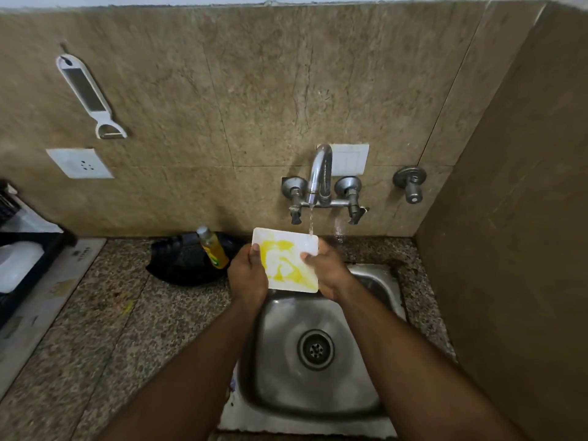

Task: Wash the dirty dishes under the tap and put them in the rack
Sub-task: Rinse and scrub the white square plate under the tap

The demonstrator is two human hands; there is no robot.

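Note:
A white rectangular plate (286,259) smeared with yellow residue is held tilted over the steel sink (276,370), under the tap (319,173). A thin stream of water falls onto its upper right corner. My left hand (248,275) grips the plate's left edge, thumb on its face. My right hand (327,268) grips the right edge, thumb on the face too. At the far left, the black dish rack (22,275) is partly cut off by the frame and holds a white dish (17,265).
A yellow dish-soap bottle (213,251) leans beside a black pan (187,262) on the granite counter (111,329) left of the sink. A side wall (509,249) stands close on the right. A peeler (87,95) hangs on the back wall above a socket (79,163).

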